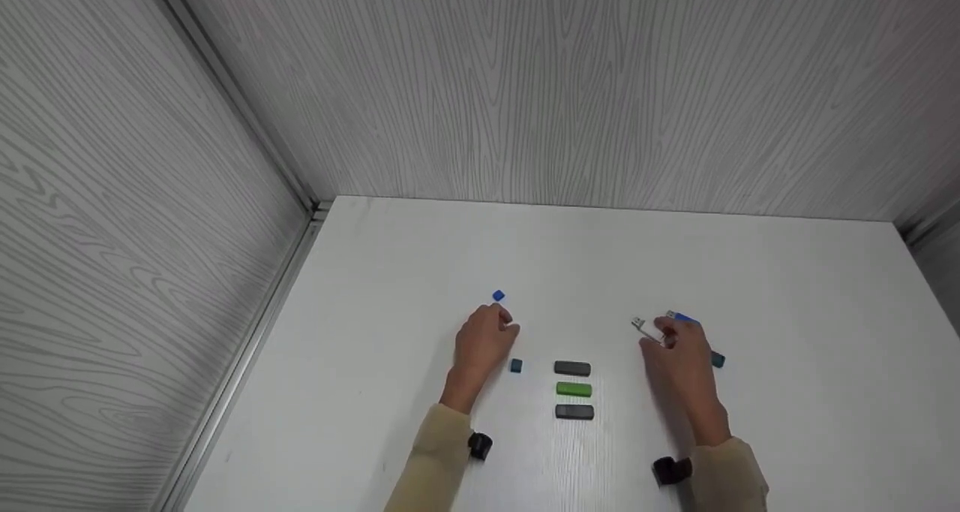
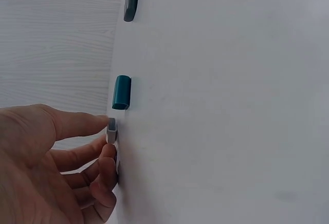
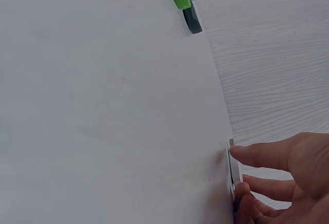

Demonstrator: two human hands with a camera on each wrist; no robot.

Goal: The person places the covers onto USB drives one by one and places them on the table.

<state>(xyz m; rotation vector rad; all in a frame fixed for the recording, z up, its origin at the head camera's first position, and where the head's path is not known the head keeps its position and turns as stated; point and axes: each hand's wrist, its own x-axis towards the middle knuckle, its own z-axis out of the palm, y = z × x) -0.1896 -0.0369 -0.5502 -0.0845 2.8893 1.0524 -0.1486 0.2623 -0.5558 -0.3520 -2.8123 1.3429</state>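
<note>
My left hand [image 1: 484, 339] pinches a small white-grey cap [image 2: 111, 130] between thumb and fingers, low over the table. A teal cap [image 2: 122, 92] lies close beside its thumb; a blue cap [image 1: 499, 295] lies just beyond the fingertips. On the right, my right hand [image 1: 681, 350] holds a slim white USB stick [image 3: 235, 166] by thumb and fingers, its metal plug pointing up and left in the head view. A blue USB stick [image 1: 684, 317] lies behind that hand, partly covered by it. The end of a teal USB stick [image 1: 718, 359] shows past the hand's right side.
Between the hands, a green USB stick [image 1: 574, 389] lies in a column between an upper dark grey stick [image 1: 572, 368] and a lower dark grey stick [image 1: 574, 412]. Wood-grain panels [image 1: 480, 84] border the white table [image 1: 420, 249] at the back and left.
</note>
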